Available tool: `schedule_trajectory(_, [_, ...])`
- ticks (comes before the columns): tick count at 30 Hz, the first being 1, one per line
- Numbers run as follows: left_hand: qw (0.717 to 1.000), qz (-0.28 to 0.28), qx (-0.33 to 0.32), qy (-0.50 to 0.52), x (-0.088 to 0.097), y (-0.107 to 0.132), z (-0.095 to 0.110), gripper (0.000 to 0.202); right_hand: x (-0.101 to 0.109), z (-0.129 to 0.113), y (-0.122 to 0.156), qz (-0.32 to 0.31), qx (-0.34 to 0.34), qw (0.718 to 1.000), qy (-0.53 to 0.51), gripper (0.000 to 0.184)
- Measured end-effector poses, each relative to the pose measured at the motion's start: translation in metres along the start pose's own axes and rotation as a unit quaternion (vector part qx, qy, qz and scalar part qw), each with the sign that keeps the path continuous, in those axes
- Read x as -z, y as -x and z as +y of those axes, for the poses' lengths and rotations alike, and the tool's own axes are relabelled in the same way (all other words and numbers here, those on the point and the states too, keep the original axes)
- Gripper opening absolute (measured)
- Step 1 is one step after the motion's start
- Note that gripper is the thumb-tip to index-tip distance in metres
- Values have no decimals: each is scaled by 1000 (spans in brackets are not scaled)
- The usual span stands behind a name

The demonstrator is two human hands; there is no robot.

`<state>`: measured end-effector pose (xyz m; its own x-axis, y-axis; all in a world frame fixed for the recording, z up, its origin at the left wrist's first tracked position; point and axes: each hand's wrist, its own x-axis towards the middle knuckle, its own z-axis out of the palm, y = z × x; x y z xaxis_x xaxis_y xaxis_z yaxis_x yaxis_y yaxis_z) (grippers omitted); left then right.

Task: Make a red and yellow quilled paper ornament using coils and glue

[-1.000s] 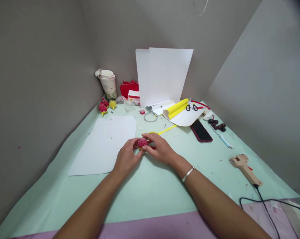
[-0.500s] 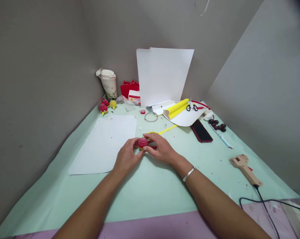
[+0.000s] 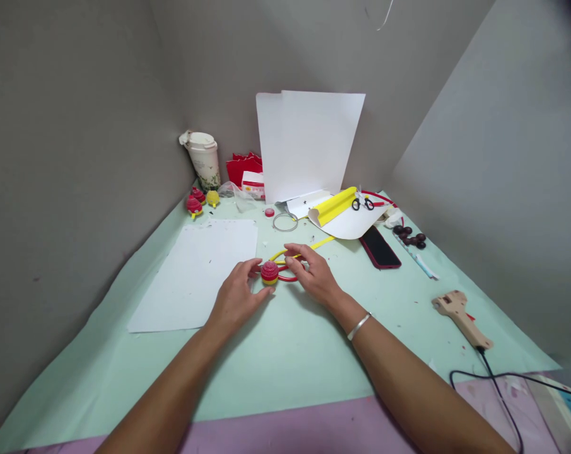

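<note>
A small ball, its top ribbed red and its base yellow, rests on the table cover between my hands. My left hand is at its left with thumb and fingers apart; whether a fingertip touches the ball I cannot tell. To the right, my right hand hovers away from the ball, fingers spread and holding nothing visible. A red strip and a yellow strip curve out from beside the ball, passing partly behind my right hand's fingers.
White paper lies at left. Behind it stand red-and-yellow pieces, a yellow piece and a lidded cup. Scissors, a yellow roll and a phone lie at back right; a corded glue gun lies at right.
My right hand has come off the ball and moved slightly right, its fingers spreading. My left hand's fingers have loosened around the ball. More of the red and yellow strips shows.
</note>
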<state>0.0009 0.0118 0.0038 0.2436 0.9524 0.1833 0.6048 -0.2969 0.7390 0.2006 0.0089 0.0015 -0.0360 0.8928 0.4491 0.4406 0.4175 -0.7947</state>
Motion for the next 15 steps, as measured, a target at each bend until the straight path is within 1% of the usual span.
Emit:
schedule_trajectory(2, [1000, -4, 0, -9, 10, 0, 1, 61, 3, 0, -3, 15, -3, 1000, 8, 31])
schedule_trajectory(3, [1000, -9, 5, -18, 17, 0, 3, 62, 6, -2, -5, 21, -5, 1000, 15, 30])
schedule_trajectory(5, [999, 4, 28, -24, 35, 3, 9, 59, 10, -9, -8, 29, -8, 999, 29, 28])
schedule_trajectory(7, [997, 35, 66, 16, 52, 12, 19, 48, 12, -22, -8, 34, -11, 999, 36, 24])
schedule_trajectory(9, [988, 73, 85, 103, 61, 28, 32, 35, 9, -40, 1, 31, -15, 998, 43, 19])
schedule_trajectory(11, [974, 104, 92, 177, 57, 48, 48, 21, 1, -59, 22, 13, -27, 998, 62, 21])
schedule_trajectory(12, [971, 105, 92, 195, 50, 58, 56, 15, -5, -67, 36, -10, -30, 997, 71, 23])
schedule_trajectory(13, [970, 87, 86, 210, 42, 69, 64, 15, -11, -74, 53, -32, -34, 996, 77, 24])
schedule_trajectory(14, [970, 55, 78, 225, 32, 79, 71, 16, -16, -80, 69, -62, -37, 994, 81, 23])
schedule_trajectory(15, [968, 27, 69, 240, 23, 88, 77, 16, -21, -85, 86, -96, -33, 992, 74, 19])
